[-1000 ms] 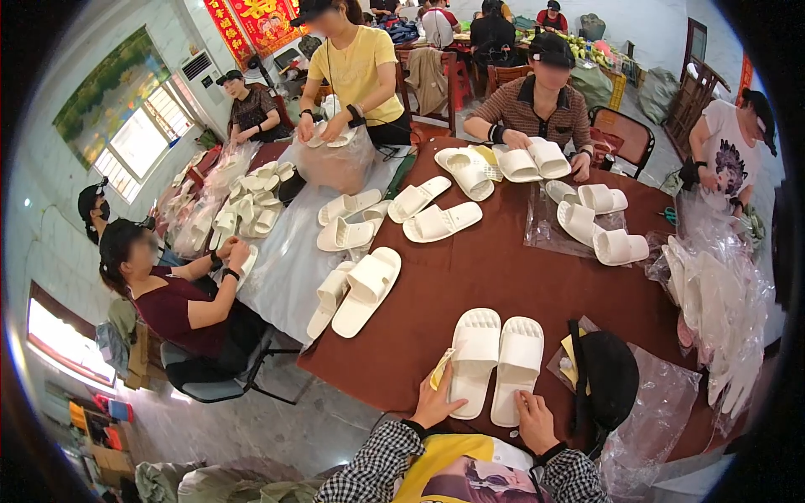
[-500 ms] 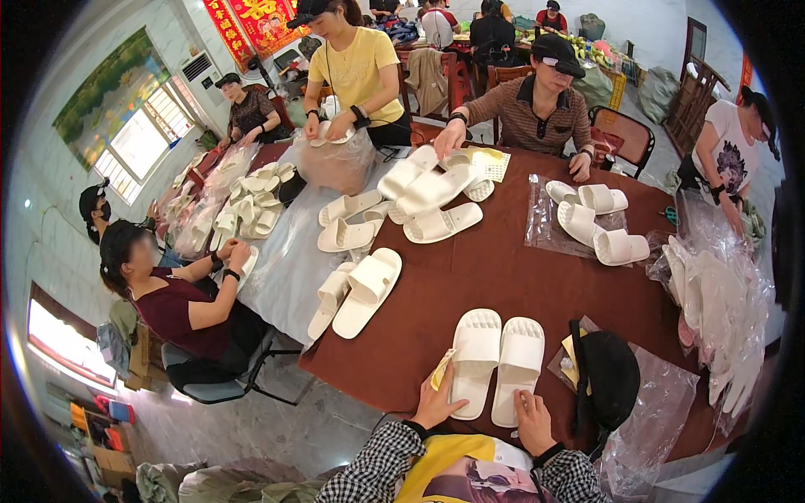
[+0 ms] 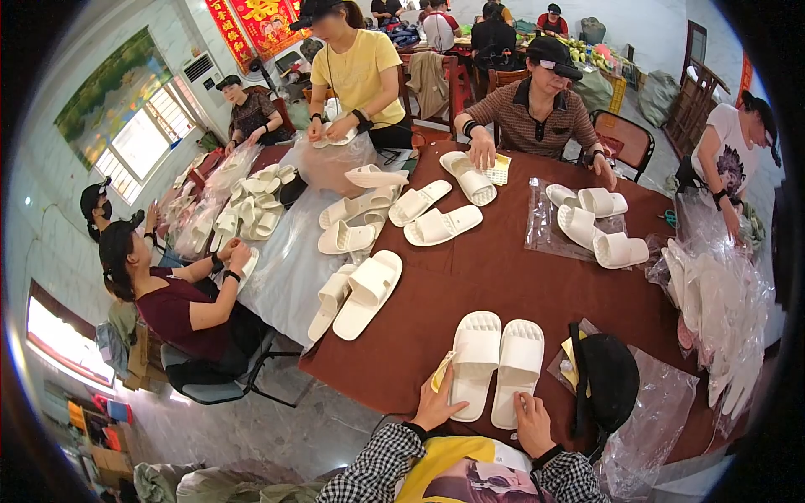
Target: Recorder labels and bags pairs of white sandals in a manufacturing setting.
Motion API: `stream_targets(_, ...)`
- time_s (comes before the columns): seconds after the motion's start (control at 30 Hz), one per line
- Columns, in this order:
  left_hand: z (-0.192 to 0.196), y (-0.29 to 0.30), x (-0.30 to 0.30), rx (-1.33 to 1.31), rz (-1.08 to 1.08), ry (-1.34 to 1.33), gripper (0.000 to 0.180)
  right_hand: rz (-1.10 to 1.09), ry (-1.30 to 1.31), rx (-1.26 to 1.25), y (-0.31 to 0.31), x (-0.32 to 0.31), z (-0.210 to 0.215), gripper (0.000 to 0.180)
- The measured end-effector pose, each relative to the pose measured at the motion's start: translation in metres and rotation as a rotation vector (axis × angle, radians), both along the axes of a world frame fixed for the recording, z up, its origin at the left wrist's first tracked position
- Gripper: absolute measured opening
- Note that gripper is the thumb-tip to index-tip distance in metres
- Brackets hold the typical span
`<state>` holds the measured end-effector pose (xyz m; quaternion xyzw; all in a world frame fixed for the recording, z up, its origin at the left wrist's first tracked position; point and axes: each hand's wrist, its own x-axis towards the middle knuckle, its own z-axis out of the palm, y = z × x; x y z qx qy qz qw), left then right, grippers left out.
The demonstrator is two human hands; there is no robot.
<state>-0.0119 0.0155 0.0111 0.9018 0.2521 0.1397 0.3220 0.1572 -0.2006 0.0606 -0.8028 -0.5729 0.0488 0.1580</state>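
Note:
A pair of white slippers lies side by side on the brown tablecloth just in front of me, toes pointing away. My left hand point(image 3: 438, 397) holds a small pale yellow slip point(image 3: 443, 370) by its fingers, while the thumb rests against the heel of the left slipper point(image 3: 475, 360). At the heel of the right slipper point(image 3: 519, 369), my right hand point(image 3: 534, 422) grips the edge, fingertips on the sole and the thumb mostly hidden. Right of the pair lies a black cap point(image 3: 608, 381) over a yellow sheet and clear plastic.
More white slippers point(image 3: 369, 289) lie ahead to the left, others point(image 3: 443, 225) at the far middle. Some sit on a clear bag point(image 3: 549, 226) at the far right. A plastic bag of white slippers point(image 3: 713, 310) lies at the right edge. Several co-workers surround the tables.
Across the table, a co-worker's hand has moved right onto a slipper beside a yellow sheet. The heaped slippers there are now spread apart. My hands and the near pair stay nearly still.

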Motion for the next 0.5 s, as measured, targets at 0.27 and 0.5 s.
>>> stream_targets(0.27, 0.0004, 0.0007, -0.0001, -0.001, -0.012, 0.044, 0.111, 0.003, 0.012, -0.010, 0.0000, 0.0002, -0.0012, 0.053)
stream_targets(0.5, 0.0039, 0.0000, -0.0004, -0.013, -0.007, 0.042, 0.112, 0.007, 0.008, -0.008, -0.0005, 0.0002, -0.0026, 0.053)
